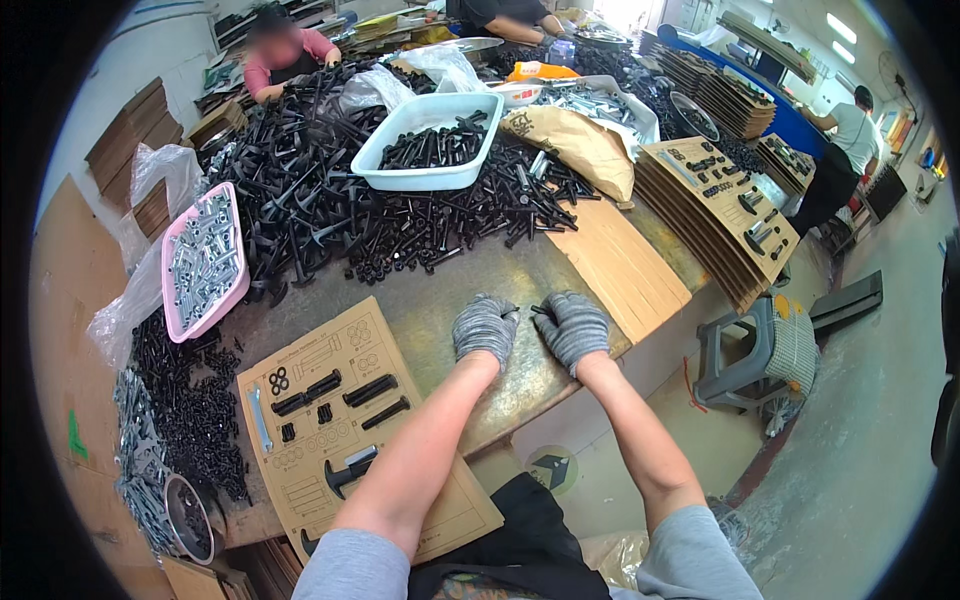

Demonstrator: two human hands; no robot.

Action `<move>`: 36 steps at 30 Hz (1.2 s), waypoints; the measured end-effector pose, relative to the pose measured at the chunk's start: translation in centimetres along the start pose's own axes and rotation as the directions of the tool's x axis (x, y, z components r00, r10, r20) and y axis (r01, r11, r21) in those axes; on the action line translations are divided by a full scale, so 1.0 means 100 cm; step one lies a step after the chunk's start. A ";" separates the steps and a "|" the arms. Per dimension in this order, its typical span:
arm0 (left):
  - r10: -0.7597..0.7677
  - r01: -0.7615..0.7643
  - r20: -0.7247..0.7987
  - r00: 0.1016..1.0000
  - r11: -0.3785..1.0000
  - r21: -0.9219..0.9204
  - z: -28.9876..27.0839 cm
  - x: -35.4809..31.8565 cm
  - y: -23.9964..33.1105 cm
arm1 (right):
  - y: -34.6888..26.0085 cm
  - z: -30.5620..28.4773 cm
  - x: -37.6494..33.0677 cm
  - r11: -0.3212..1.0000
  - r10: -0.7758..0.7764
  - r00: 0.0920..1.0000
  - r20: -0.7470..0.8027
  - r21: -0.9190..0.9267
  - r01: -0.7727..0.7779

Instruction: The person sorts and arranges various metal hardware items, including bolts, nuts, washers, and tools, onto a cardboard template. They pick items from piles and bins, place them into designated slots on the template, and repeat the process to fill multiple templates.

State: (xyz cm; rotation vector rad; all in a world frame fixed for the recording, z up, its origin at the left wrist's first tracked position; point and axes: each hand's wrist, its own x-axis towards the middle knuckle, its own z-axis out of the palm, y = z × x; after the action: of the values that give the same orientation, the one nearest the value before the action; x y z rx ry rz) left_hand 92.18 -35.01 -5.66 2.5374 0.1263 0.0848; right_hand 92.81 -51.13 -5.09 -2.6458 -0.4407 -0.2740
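My left hand [486, 327], in a grey knit glove, is closed just above the metal table [450, 285]. My right hand [573, 328], gloved the same way, is closed close beside it. Something small and dark shows at the fingertips of each hand, too small to name. Under my left forearm lies a printed cardboard sheet [400, 500] bearing a silver wrench [259, 418], black bolts [370, 390], small black rings [278, 380] and a black T-shaped handle [340, 473]. Beyond my hands spreads a heap of black bolts [440, 225].
A light blue tub [425, 180] of black bolts sits on the heap; a pink tub [240, 285] holds silver parts. Flat cardboard [625, 270] lies right of my hands, near stacked filled sheets [720, 215]. A grey stool [740, 350] stands right. Other people work further back.
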 end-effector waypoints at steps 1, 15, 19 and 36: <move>-0.004 0.004 0.000 1.000 1.000 -0.003 -0.002 -0.001 -0.001 | -0.003 0.001 -0.003 0.996 0.005 0.998 -0.060 0.087 0.000; -0.058 0.058 -0.036 0.998 0.998 -0.004 0.000 -0.007 -0.018 | -0.065 -0.023 0.029 0.928 0.000 0.944 -0.329 0.352 0.122; -0.066 0.067 -0.022 0.998 0.997 0.042 0.006 -0.004 -0.004 | -0.040 0.024 0.014 0.998 0.064 0.995 0.077 -0.025 -0.062; -0.008 0.006 -0.056 0.998 0.999 -0.047 -0.002 -0.002 -0.010 | -0.064 -0.036 0.020 0.809 0.228 0.836 -0.498 0.575 0.122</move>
State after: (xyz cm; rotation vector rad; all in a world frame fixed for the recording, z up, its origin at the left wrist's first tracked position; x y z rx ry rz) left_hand 91.93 -34.08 -6.07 2.4883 0.1536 0.1550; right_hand 91.97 -46.82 1.13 -1.8444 -0.1999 -0.7280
